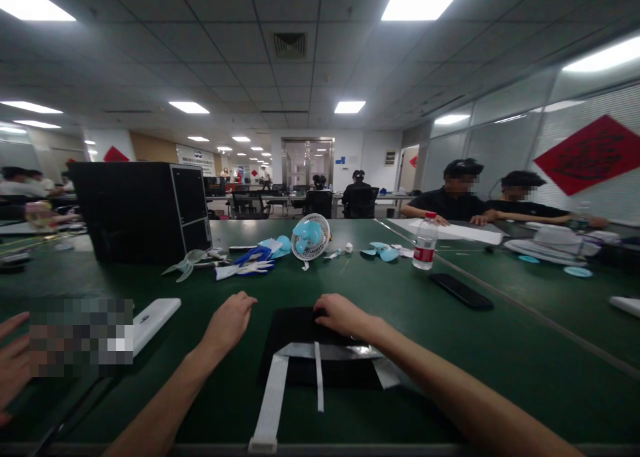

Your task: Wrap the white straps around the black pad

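Observation:
A flat black pad point(285, 327) lies on the green table in front of me. Across it runs a shiny silver strip point(330, 352). A white ribbed strap point(273, 397) hangs toward the near edge, with a thin white strip point(319, 377) to its right. My right hand point(343, 314) is at the pad's far edge, its fingers bent down and closed on the black material; the fingertips are partly hidden. Left of the pad, apart from it, my left hand point(230, 320) hovers low over the table, fingers loosely bent with nothing visible in them.
Behind the pad are blue-and-white gloves point(250, 260), a small fan point(310, 237), blue fan blades point(383, 252), a water bottle point(425, 240) and a black phone point(463, 290). A black computer case point(135, 210) stands left. Another person's hand point(13, 357) is beside a white device point(157, 317).

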Demonstrator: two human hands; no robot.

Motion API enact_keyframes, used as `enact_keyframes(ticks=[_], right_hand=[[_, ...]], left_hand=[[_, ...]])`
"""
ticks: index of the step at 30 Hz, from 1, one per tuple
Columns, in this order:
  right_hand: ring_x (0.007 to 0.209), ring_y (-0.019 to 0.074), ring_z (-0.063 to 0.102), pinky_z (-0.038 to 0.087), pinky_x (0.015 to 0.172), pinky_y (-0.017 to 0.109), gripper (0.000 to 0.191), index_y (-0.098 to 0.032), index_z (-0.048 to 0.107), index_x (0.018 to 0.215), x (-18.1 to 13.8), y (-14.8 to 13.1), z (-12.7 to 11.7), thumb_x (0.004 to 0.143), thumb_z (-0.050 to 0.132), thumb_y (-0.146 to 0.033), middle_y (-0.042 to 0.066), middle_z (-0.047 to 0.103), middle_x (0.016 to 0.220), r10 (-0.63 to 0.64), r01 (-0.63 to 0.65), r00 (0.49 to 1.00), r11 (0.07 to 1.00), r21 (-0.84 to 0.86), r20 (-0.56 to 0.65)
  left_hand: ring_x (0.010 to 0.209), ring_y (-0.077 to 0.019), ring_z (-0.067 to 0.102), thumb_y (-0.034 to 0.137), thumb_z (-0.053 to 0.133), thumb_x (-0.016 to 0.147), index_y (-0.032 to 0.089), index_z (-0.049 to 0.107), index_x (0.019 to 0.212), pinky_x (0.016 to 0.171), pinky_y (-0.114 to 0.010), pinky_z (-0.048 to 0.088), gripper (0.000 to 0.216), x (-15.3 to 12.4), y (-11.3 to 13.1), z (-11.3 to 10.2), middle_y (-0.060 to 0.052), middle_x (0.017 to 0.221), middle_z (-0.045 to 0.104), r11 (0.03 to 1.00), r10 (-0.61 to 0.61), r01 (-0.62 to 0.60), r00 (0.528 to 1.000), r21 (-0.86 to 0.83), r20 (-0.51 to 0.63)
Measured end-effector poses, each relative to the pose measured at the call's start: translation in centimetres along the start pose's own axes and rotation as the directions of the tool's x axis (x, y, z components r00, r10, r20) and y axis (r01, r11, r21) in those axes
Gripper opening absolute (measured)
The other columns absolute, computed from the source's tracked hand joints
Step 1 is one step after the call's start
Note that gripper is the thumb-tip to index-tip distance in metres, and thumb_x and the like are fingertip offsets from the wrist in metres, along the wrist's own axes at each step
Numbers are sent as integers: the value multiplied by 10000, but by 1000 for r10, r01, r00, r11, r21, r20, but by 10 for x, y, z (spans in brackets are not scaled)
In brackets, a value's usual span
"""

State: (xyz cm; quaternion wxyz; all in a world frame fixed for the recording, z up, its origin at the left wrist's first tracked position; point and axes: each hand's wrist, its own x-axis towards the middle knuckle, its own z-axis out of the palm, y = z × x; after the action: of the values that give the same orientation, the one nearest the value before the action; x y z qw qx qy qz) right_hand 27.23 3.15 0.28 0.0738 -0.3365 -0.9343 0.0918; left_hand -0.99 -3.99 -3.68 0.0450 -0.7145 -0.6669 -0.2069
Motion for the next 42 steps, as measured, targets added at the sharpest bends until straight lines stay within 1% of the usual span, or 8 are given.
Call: enact_keyframes(ticks=[7, 12, 16, 21, 24, 27, 34, 42], right_hand=[[904, 198, 615, 446, 810, 277, 275, -162, 706, 1027, 0, 12, -1, 831, 564, -293, 88, 685, 1007, -59, 58, 996, 998, -11, -65], [799, 184, 621, 440, 720, 254, 289, -141, 722, 985, -13, 52, -22, 830, 546, -310, 91, 708, 934, 115, -113, 967, 993, 23, -228], [746, 176, 620, 420, 672, 245, 296, -129, 734, 938, -35, 109, -42, 837, 524, -311, 88, 716, 877, 338, -344, 894, 939, 33, -294], [783, 196, 631, 404, 647, 245, 272, -123, 745, 890, -68, 176, -54, 826, 536, -286, 108, 712, 866, 616, -642, 726, 766, 20, -308], [826, 214, 638, 409, 639, 250, 263, -133, 747, 881, -85, 203, -57, 814, 545, -287, 126, 707, 912, 723, -752, 621, 659, 29, -303], [856, 234, 642, 415, 632, 265, 247, -134, 738, 869, -97, 220, -57, 800, 552, -281, 136, 702, 933, 782, -806, 552, 589, 56, -289], [860, 264, 657, 446, 637, 286, 221, -131, 722, 848, -107, 243, -46, 765, 569, -266, 166, 693, 948, 815, -850, 489, 525, 40, -310], [864, 276, 666, 468, 650, 290, 215, -144, 702, 849, -106, 254, -38, 767, 567, -290, 162, 695, 933, 814, -863, 479, 505, -6, -329]], left_hand=[[1015, -189, 569, 169, 401, 875, 186, 622, 1106, 911, -306, 425, 320, 2, -12, 2, -78, 1087, 607, 979, -140, 125, 987, 163, 85], [981, -206, 584, 187, 422, 868, 193, 627, 1080, 861, -324, 450, 295, 3, -16, 6, -85, 1057, 614, 971, -180, 160, 978, 176, 104], [1012, -213, 577, 214, 435, 865, 212, 617, 1121, 849, -329, 455, 314, 3, -20, 10, -80, 1100, 606, 977, -175, 154, 975, 149, 136], [999, -214, 579, 237, 422, 873, 209, 615, 1121, 824, -332, 459, 316, 3, -23, 13, -83, 1097, 604, 981, -174, 158, 973, 113, 149], [984, -211, 583, 236, 418, 873, 205, 617, 1112, 824, -336, 459, 313, 4, -24, 13, -83, 1076, 609, 981, -175, 158, 973, 116, 154], [987, -209, 584, 242, 429, 870, 204, 617, 1112, 831, -334, 458, 309, 3, -24, 12, -82, 1082, 610, 981, -180, 163, 968, 109, 173], [982, -203, 584, 248, 429, 879, 204, 613, 1099, 815, -324, 464, 291, 2, -22, 11, -79, 1083, 612, 977, -187, 163, 965, 140, 182], [952, -197, 589, 238, 437, 880, 207, 628, 1047, 760, -297, 467, 255, 1, -22, 13, -79, 1061, 609, 973, -193, 161, 961, 167, 197]])
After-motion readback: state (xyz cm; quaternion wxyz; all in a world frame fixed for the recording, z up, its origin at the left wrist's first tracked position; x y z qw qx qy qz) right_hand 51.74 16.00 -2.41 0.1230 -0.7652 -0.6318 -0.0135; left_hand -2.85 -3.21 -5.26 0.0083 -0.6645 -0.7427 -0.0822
